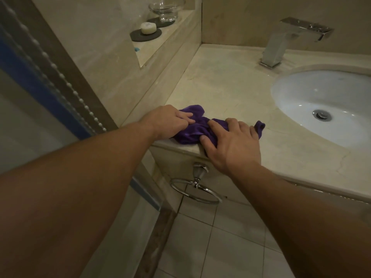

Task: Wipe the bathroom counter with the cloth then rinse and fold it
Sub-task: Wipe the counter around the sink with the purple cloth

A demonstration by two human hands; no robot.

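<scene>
A crumpled purple cloth is lying at the front left corner of the beige marble desk, right at its near edge. The left hand is resting on the cloth's left end, its grip closing on a fold of the fabric with the fingertips curled in. The right hand is pressing down flat on the cloth's right half, fingers spread and the grip open, with the thumb reaching over the desk's front edge. A small tail of cloth is sticking out at 3 o'clock from the right hand.

At 2 o'clock from the cloth, well apart, an oval white sink is sitting sunk into the desk, a metal drain showing in its middle. A square chrome faucet is standing at the sink's 11 o'clock. At 11 o'clock from the cloth, a raised marble ledge is carrying a round white soap on a dark coaster and, behind it, a clear glass dish. A chrome towel ring is hanging from the desk's front panel, just below the hands. Pale floor tiles are showing at 6 o'clock.
</scene>
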